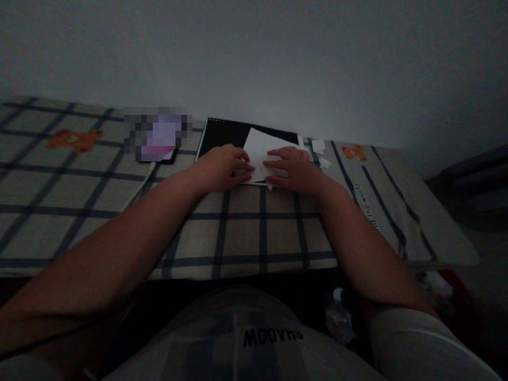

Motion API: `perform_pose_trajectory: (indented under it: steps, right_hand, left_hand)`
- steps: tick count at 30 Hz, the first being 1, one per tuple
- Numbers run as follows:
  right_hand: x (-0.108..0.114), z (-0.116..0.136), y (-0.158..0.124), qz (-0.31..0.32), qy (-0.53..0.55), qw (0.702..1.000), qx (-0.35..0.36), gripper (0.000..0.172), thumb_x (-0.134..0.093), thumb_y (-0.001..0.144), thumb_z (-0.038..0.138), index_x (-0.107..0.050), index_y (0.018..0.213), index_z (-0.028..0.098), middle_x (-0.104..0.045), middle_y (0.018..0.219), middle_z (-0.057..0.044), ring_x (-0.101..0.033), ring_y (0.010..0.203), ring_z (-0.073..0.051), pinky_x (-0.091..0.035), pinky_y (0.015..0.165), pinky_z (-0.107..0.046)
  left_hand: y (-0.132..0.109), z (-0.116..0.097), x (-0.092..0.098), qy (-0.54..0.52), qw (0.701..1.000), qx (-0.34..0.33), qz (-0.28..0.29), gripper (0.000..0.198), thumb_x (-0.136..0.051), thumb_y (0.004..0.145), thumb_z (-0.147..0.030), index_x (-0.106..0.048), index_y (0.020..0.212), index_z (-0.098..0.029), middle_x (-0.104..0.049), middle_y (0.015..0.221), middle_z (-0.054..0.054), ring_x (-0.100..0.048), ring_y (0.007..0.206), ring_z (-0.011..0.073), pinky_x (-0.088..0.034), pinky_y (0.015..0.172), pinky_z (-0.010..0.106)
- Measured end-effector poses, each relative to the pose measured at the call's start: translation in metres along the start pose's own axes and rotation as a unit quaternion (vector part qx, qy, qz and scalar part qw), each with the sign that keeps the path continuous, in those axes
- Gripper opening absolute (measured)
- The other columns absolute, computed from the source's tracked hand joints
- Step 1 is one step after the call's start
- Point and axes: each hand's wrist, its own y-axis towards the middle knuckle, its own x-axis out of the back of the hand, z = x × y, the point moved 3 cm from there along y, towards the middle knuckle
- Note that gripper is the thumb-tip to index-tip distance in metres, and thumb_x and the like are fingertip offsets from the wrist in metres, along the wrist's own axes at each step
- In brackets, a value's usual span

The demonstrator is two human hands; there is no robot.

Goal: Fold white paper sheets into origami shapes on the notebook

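A sheet of white paper (pixel 260 143) lies turned at an angle on a flat black book or board (pixel 222 132) with a pale edge. Over the paper's left side rests my left hand (pixel 224 166), its fingers slightly bent, apart, with the tips on the paper. From the other side my right hand (pixel 293 168) spreads its fingers over the paper's right part. A small pointed corner of paper sticks out below the right fingers. Dim light and the hands hide part of the sheet, so any folds are hard to make out.
Small white paper scraps (pixel 318 146) lie right of the black book. A phone (pixel 161 138), partly blurred out, sits at left with a white cable (pixel 138 188). A checked cloth (pixel 246 233) covers the table against a wall (pixel 254 63). Below stands a plastic bottle (pixel 339 317).
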Motion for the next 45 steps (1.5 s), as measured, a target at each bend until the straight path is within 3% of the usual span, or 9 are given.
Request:
perform_pose_trajectory:
  steps: [4,7,12,17,21,24,34,40,45]
  right_hand:
    - [0.001,-0.001,0.000,-0.045,0.051,0.998,0.017,0.036,-0.063,0.106,0.044,-0.085,0.129,0.028,-0.078,0.142,-0.011,-0.066,0.136,-0.036,-0.040,0.120,-0.060]
    - [0.001,-0.001,0.001,-0.051,0.070,0.996,0.022,0.031,-0.064,0.105,0.041,-0.088,0.122,0.030,-0.083,0.134,-0.008,-0.070,0.130,-0.034,-0.041,0.117,-0.058]
    - [0.001,-0.002,0.000,-0.030,0.082,0.996,0.023,0.033,-0.068,0.103,0.041,-0.086,0.129,0.030,-0.080,0.142,-0.008,-0.069,0.136,-0.035,-0.041,0.117,-0.059]
    - [0.001,0.000,-0.002,0.003,0.074,0.997,0.036,0.041,-0.070,0.101,0.036,-0.080,0.140,0.027,-0.073,0.154,-0.012,-0.064,0.146,-0.037,-0.040,0.122,-0.062]
    - [-0.001,-0.001,-0.001,0.009,0.057,0.997,0.040,0.042,-0.062,0.105,0.031,-0.078,0.144,0.026,-0.072,0.154,-0.011,-0.062,0.148,-0.037,-0.042,0.122,-0.062]
    - [-0.001,-0.002,0.000,0.015,0.044,0.998,0.044,0.042,-0.057,0.108,0.030,-0.077,0.144,0.029,-0.070,0.157,-0.009,-0.061,0.150,-0.036,-0.041,0.123,-0.062]
    - [-0.003,-0.008,0.004,-0.009,-0.015,1.000,0.021,0.040,-0.052,0.109,0.028,-0.081,0.137,0.028,-0.074,0.152,-0.010,-0.063,0.145,-0.036,-0.047,0.114,-0.060]
    - [-0.003,-0.014,0.005,-0.027,0.005,1.000,0.006,0.036,-0.058,0.106,0.028,-0.084,0.131,0.028,-0.080,0.142,-0.009,-0.070,0.131,-0.033,-0.053,0.109,-0.052]
    - [-0.003,-0.014,0.005,-0.028,0.025,0.999,0.010,0.035,-0.060,0.106,0.027,-0.086,0.130,0.028,-0.079,0.142,-0.010,-0.070,0.132,-0.032,-0.053,0.112,-0.051]
  left_hand:
    - [-0.001,-0.005,0.003,0.040,0.999,0.008,0.012,0.043,-0.056,0.107,-0.048,-0.083,0.133,-0.028,-0.075,0.133,0.009,-0.067,0.118,0.0283,-0.051,0.099,0.041]
    - [-0.002,-0.009,0.004,0.070,0.997,0.019,0.023,0.043,-0.054,0.108,-0.048,-0.083,0.133,-0.029,-0.075,0.130,0.011,-0.068,0.116,0.0301,-0.049,0.096,0.043]
    - [-0.002,-0.015,0.004,0.070,0.997,0.017,0.005,0.040,-0.056,0.108,-0.045,-0.084,0.131,-0.028,-0.076,0.132,0.011,-0.066,0.126,0.0336,-0.047,0.105,0.049]
    - [-0.003,-0.015,0.001,0.040,0.999,0.006,-0.022,0.049,-0.060,0.106,-0.045,-0.074,0.148,-0.023,-0.065,0.160,0.013,-0.058,0.149,0.0366,-0.039,0.125,0.056]
    - [-0.003,-0.016,-0.006,0.042,0.999,0.012,0.025,0.064,-0.055,0.110,-0.052,-0.054,0.167,-0.022,-0.049,0.176,0.014,-0.044,0.164,0.0337,-0.023,0.137,0.058]
    - [-0.002,-0.016,-0.010,0.051,0.996,0.029,0.074,0.070,-0.051,0.113,-0.055,-0.045,0.172,-0.018,-0.044,0.179,0.015,-0.038,0.168,0.0322,-0.018,0.139,0.057]
    - [-0.003,-0.016,-0.004,0.070,0.996,0.023,0.058,0.071,-0.051,0.110,-0.062,-0.056,0.165,-0.017,-0.057,0.168,0.017,-0.052,0.154,0.0355,-0.028,0.133,0.055]
    - [-0.003,-0.019,0.002,0.082,0.995,0.024,0.050,0.071,-0.047,0.110,-0.064,-0.060,0.163,-0.019,-0.066,0.156,0.015,-0.057,0.143,0.0359,-0.035,0.125,0.050]
    - [-0.004,-0.023,0.004,0.091,0.994,0.034,0.044,0.069,-0.047,0.109,-0.066,-0.066,0.157,-0.021,-0.069,0.149,0.014,-0.059,0.138,0.0355,-0.039,0.119,0.047]
